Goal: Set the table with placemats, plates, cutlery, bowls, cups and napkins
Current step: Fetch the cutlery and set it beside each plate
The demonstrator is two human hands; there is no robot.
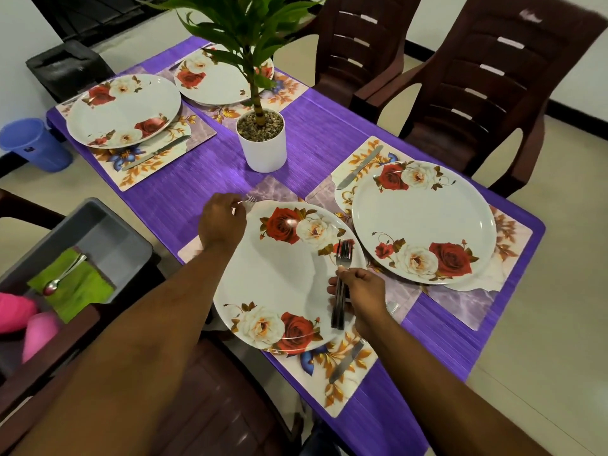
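Observation:
Four floral placemats lie on the purple table (329, 133), each under a white rose-patterned plate. The nearest plate (283, 278) sits below my hands. My left hand (221, 222) holds a single fork (249, 201) at that plate's far left rim, tines pointing away. Over the plate's right side, my right hand (362, 292) grips a bundle of forks (340, 284). A knife (346, 362) lies on the near placemat (348, 373) to the right of the plate. Knives also lie beside the right plate (424, 222) and the far left plate (123, 110).
A white potted plant (261, 139) stands mid-table. A grey bin (98, 232) on my left holds a green napkin (72, 287), a spoon (62, 274) and pink cups (19, 311). Brown chairs (487, 90) line the far side. A blue bucket (33, 143) sits on the floor.

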